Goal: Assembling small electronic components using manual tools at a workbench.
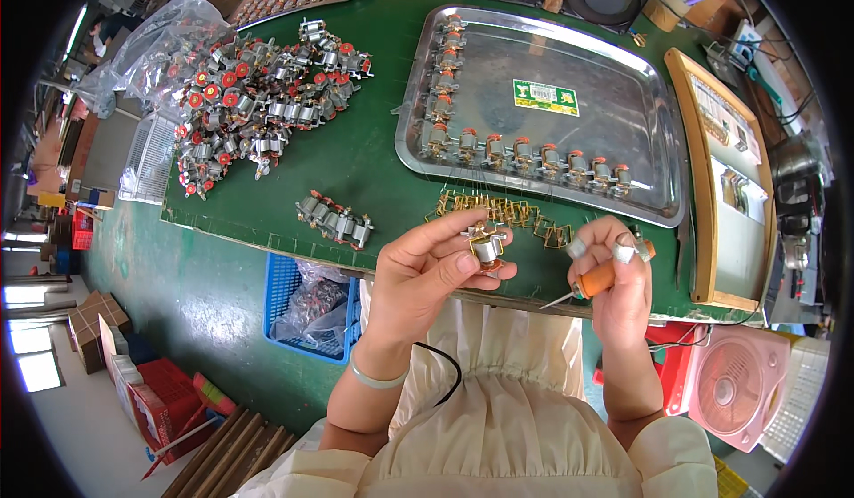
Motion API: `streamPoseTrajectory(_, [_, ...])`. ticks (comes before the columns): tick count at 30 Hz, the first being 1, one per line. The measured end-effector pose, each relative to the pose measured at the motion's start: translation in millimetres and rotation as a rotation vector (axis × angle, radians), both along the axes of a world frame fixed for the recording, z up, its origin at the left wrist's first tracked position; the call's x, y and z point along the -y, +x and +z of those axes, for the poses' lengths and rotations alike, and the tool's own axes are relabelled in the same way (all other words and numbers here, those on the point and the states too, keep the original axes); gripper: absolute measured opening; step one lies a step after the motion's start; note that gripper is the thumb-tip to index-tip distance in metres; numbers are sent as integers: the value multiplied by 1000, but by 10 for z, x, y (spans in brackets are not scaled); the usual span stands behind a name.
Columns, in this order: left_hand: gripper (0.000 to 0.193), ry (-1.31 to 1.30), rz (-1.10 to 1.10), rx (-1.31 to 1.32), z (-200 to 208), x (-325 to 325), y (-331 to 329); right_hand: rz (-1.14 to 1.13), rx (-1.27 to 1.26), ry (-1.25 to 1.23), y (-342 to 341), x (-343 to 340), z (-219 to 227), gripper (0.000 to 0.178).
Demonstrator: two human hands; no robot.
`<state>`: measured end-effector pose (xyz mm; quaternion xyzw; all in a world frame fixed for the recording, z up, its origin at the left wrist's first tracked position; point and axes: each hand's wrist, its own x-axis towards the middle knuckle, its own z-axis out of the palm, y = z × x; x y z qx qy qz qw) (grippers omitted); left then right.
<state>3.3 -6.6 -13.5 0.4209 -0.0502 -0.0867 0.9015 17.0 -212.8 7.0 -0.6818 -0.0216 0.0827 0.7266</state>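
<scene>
Near the table's front edge, my left hand (418, 277) pinches a small electric motor (487, 247) with a brass-coloured wire bracket round it. To its right, my right hand (616, 289) is closed round an orange-handled screwdriver (594, 281). Its thin metal shaft points down and left, apart from the motor. White tape covers some right fingertips. Just beyond my hands lies a pile of brass wire brackets (498, 209). Several loose motors (334, 220) lie in a short row left of my left hand.
A metal tray (614, 80) holds motors along its left and near edges. A large heap of motors (258, 97) lies at the left beside a plastic bag (169, 40). A wooden-framed box (725, 178) stands right. Below the table are a blue basket (283, 307) and a pink fan (734, 382).
</scene>
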Motion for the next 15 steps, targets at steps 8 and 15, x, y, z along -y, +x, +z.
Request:
streamPoseTrajectory(8, [37,-70,139,-41,25,65,-16,175,278,154,-181,-147,-58,35])
streamPoseTrajectory(15, [35,-179,295,-159,78,180,-23,1,765,-275,-122,-364,-116,34])
